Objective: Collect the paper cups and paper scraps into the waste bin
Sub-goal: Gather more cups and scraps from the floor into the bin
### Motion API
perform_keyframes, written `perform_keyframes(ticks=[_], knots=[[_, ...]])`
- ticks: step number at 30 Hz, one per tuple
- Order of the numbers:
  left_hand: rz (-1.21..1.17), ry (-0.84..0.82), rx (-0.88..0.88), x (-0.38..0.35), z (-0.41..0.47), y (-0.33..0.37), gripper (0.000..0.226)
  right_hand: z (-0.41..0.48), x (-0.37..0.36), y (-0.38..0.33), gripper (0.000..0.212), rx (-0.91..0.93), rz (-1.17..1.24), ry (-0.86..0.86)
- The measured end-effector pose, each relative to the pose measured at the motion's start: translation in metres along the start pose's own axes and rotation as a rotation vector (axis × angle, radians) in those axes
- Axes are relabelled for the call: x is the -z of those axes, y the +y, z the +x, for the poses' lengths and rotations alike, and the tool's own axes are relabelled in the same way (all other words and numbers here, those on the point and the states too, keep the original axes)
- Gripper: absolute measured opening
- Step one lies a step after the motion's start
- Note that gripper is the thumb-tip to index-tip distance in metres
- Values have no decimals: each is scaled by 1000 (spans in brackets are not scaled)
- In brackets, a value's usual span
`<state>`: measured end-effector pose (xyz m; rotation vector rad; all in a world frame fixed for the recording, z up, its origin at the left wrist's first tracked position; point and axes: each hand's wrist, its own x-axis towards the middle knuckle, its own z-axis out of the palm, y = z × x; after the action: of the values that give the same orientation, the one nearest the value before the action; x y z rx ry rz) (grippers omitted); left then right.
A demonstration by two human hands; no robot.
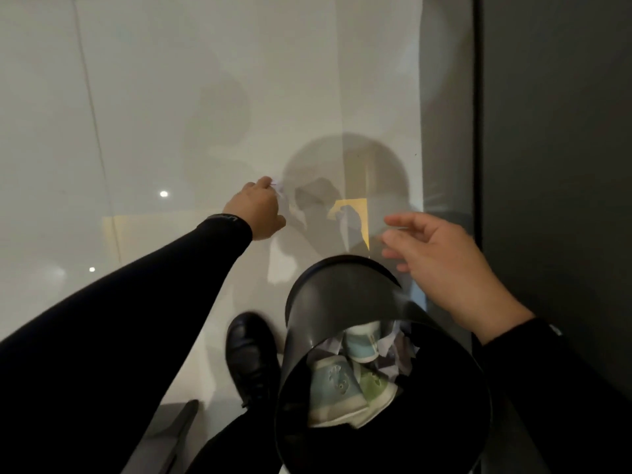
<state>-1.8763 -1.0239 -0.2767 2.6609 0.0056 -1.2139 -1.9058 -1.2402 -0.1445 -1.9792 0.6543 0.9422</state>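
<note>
Glossy white floor, with the left hand (258, 210) closed on a paper scrap (281, 190) out ahead.
The right hand (441, 258) hangs open and empty beside the waste bin (342, 285); the bin lies back and right of the scrap, paper cups (337, 388) already inside.

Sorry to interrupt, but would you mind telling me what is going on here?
A person is tidying litter off the floor into a black waste bin. The left hand reaches out and pinches a white paper scrap at floor level. The right hand hovers open and empty above the bin's rim. Inside the bin lie several paper cups and crumpled paper. A black shoe stands beside the bin.
</note>
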Motion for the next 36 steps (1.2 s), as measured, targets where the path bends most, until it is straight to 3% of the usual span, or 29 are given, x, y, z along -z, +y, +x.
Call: perform_keyframes(ticks=[4,8,12,16,19,23,26,30,36], knots=[[-260,243,-113,30,-86,20,47,-22,6,-12,28,-78,49,1],[-367,477,-304,52,-193,53,30,-58,15,-24,24,-84,50,-36],[-295,376,-454,48,-266,81,29,-99,33,-18,29,-66,-39,-14],[-132,-26,-401,17,-294,101,49,-135,46,11,55,-101,-199,6],[-2,-273,-270,2,-296,105,47,-150,45,43,65,-193,-206,-40],[-78,-137,-181,-13,-299,100,31,-148,31,82,39,-373,-95,-55],[-148,-2,-166,-15,-305,92,29,-138,16,101,35,-480,93,-21],[-241,69,-140,-8,-324,76,31,-140,5,115,34,-530,-46,-42],[-363,164,-49,19,-347,45,31,-155,-15,86,15,-496,-17,-82]])
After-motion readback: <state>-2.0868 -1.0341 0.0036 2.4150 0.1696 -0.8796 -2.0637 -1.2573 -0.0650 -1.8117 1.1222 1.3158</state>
